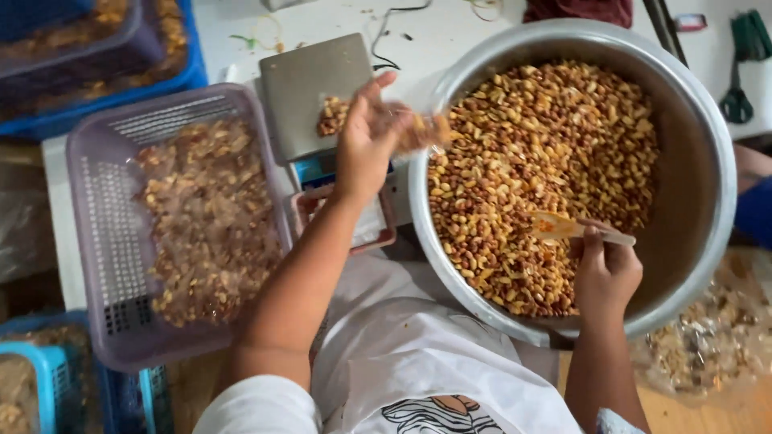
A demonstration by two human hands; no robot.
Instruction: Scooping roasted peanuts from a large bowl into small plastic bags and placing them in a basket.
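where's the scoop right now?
Head view, right of centre: the scoop is in the right hand, its blade on the nut mix inside the big metal bowl.

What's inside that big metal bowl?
The bowl holds mixed nuts; the right hand dips a scoop into them. The nuts cover the bowl's bottom.

Baskets, scissors and packed bags around the work spot

A lilac basket [104, 241] of filled clear bags sits left; blue crates [173, 68] stand far left, another blue basket [44, 374] near left. Green-handled scissors [738, 80] lie far right on the white desk [233, 32], a dark red cloth [579, 10] at the far edge, more clear bags [712, 337] near right.
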